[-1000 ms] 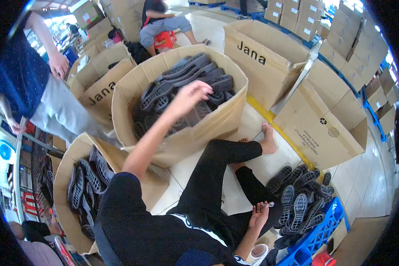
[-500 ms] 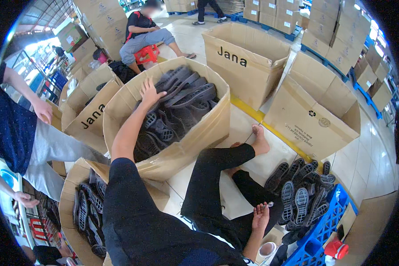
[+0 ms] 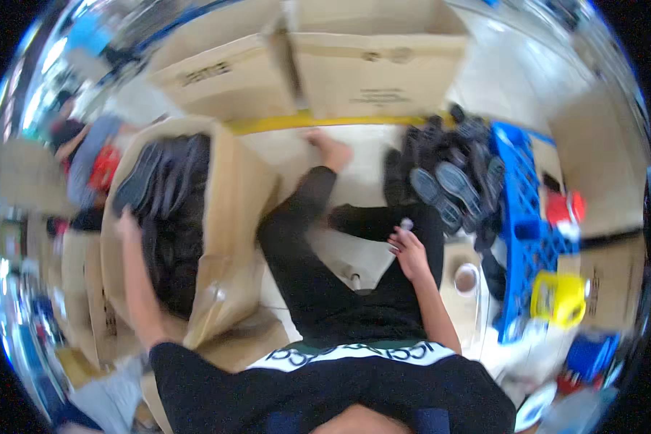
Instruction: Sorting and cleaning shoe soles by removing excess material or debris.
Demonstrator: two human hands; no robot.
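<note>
My left hand [image 3: 128,226] is at the near end of a dark shoe sole [image 3: 139,181], with its fingers closed on it, though motion blurs them. That sole lies over several dark soles [image 3: 173,246] packed in a big cardboard box [image 3: 228,239] on my left. My right hand [image 3: 410,254] is above my bent leg, fingers curled round a small pale-tipped object [image 3: 406,225] whose kind I cannot make out. Beyond that hand lies a floor pile of dark soles [image 3: 456,184]. A cup [image 3: 466,278] with brownish contents stands beside my right forearm.
A blue plastic pallet [image 3: 517,246] lies to the right, with a red object [image 3: 566,208] and a yellow jug [image 3: 559,298] near it. Two large cardboard boxes [image 3: 376,76] [image 3: 224,79] stand ahead beyond a yellow floor line [image 3: 267,121]. Another person [image 3: 94,155] sits at far left.
My view has swung right and down, shifting the scene left. My left hand was spread over the soles and now closes on one. My right hand keeps its small object, turned more palm-down.
</note>
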